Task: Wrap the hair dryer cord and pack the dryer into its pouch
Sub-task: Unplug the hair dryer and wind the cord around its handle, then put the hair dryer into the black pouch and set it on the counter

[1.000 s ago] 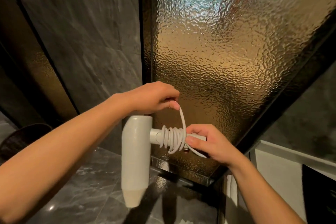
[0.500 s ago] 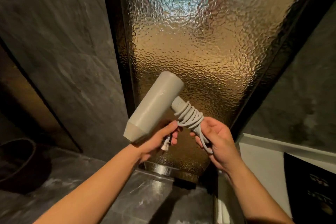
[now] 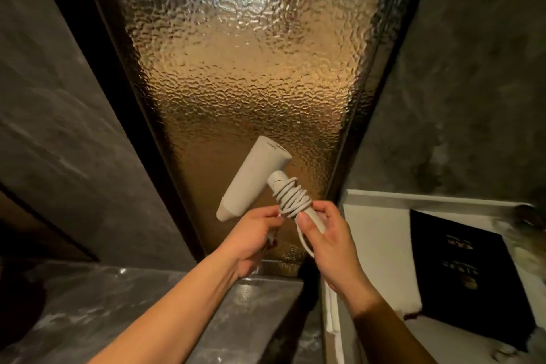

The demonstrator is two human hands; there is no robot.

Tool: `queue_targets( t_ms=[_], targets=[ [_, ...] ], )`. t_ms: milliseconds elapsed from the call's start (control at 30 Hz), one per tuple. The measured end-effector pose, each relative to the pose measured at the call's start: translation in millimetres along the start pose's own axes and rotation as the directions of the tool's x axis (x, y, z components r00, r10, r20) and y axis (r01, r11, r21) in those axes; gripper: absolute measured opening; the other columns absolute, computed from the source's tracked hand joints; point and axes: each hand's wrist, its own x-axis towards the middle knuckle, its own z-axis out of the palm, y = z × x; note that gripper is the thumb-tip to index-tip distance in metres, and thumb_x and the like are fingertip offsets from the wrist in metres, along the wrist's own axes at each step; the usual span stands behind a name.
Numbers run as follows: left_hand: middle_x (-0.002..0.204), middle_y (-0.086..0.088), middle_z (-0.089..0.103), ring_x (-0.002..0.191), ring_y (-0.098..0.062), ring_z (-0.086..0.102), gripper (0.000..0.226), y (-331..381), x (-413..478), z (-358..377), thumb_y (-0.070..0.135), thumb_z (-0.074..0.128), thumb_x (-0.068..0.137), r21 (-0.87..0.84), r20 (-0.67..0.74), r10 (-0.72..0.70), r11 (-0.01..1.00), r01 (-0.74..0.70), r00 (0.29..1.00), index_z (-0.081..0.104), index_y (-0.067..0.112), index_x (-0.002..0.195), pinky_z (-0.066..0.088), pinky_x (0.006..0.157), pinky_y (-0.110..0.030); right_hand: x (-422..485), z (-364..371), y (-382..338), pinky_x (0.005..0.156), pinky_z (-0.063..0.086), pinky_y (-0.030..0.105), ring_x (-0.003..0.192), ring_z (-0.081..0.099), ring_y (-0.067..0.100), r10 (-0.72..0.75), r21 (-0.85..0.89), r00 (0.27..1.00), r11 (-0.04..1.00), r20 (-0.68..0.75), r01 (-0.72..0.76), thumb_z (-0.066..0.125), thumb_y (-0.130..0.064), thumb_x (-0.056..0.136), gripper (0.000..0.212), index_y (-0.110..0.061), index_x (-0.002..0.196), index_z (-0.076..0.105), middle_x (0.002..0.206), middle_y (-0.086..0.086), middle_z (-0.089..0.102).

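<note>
Single view, head-worn, wide-angle. Looks forward and down from the person's own standpoint, close on both forearms, which enter from the lower edge. Faces a textured amber glass panel (image 3: 236, 74) straight ahead, dark stone wall (image 3: 68, 115) at left, white shelf (image 3: 381, 242) at lower right. Edges bend with lens distortion.

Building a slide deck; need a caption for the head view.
Both hands, left hand and right hand, hold a hair dryer, cord coiled around its handle.

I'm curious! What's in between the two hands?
In the head view, the dryer's handle wound with the cord sits between the left hand and right hand.
</note>
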Motion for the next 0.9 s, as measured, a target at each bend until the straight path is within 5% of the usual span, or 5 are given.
queue_targets(
  t_ms=[233, 433, 533, 633, 900],
  targets=[
    [0.103, -0.013, 0.077, 0.092, -0.019, 0.071, 0.029, -27.7, 36.1, 57.1, -0.005, 0.053, 0.094, 0.016, 0.282, -0.119, 0.993, 0.119, 0.952, 0.075, 0.004, 0.111, 0.052, 0.086, -0.033, -14.7, -67.5, 35.4, 0.089, 0.06, 0.054, 0.102, 0.073, 0.03, 0.101, 0.118, 0.953, 0.991, -0.286, -0.07, 0.073, -0.039, 0.086, 0.026, -0.025, 0.105, 0.063, 0.107, 0.006, 0.074],
    [0.078, -0.007, 0.062, 0.067, -0.009, 0.056, 0.03, -49.9, 70.1, 107.7, -0.01, 0.066, 0.087, 0.247, 0.269, -0.171, 0.963, 0.104, 0.948, 0.069, 0.001, 0.115, 0.05, 0.058, -0.014, -26.6, -115.5, 63.0, 0.085, 0.061, 0.037, 0.098, 0.074, 0.022, 0.2, 0.172, 0.819, 0.977, -0.538, -0.126, 0.074, -0.012, 0.09, 0.033, -0.024, 0.117, 0.059, 0.115, 0.01, 0.071],
    [0.086, -0.013, 0.058, 0.076, -0.015, 0.055, 0.04, -59.0, 93.1, 128.5, -0.009, 0.068, 0.086, 0.329, 0.363, -0.187, 0.942, 0.062, 0.913, 0.064, 0.001, 0.124, 0.05, 0.081, -0.027, -31.9, -135.7, 74.1, 0.095, 0.058, 0.046, 0.109, 0.073, 0.024, 0.327, 0.34, 0.748, 0.929, -0.577, -0.144, 0.072, -0.009, 0.09, 0.061, -0.025, 0.145, 0.049, 0.122, 0.007, 0.071],
    [0.08, -0.006, 0.065, 0.083, -0.02, 0.06, 0.04, -68.5, 113.2, 150.4, -0.005, 0.071, 0.084, 0.399, 0.434, -0.188, 0.917, -0.001, 0.881, 0.066, 0.004, 0.123, 0.05, 0.083, -0.035, -35.1, -152.6, 76.1, 0.097, 0.057, 0.045, 0.113, 0.071, 0.032, 0.287, 0.32, 0.723, 0.943, -0.628, -0.096, 0.064, -0.009, 0.094, 0.039, -0.016, 0.133, 0.066, 0.121, 0.013, 0.075],
    [0.103, 0.001, 0.076, 0.093, -0.014, 0.071, 0.023, -85.4, 171.4, 194.0, 0.019, 0.072, 0.09, 0.546, 0.621, -0.327, 0.832, -0.094, 0.713, 0.072, 0.021, 0.113, 0.053, 0.072, -0.023, -45.8, -182.7, 79.2, 0.105, 0.053, 0.04, 0.12, 0.068, 0.03, 0.361, 0.421, 0.417, 0.905, -0.834, 0.059, 0.051, 0.0, 0.102, 0.037, -0.006, 0.136, 0.062, 0.126, 0.013, 0.073]
  ],
)
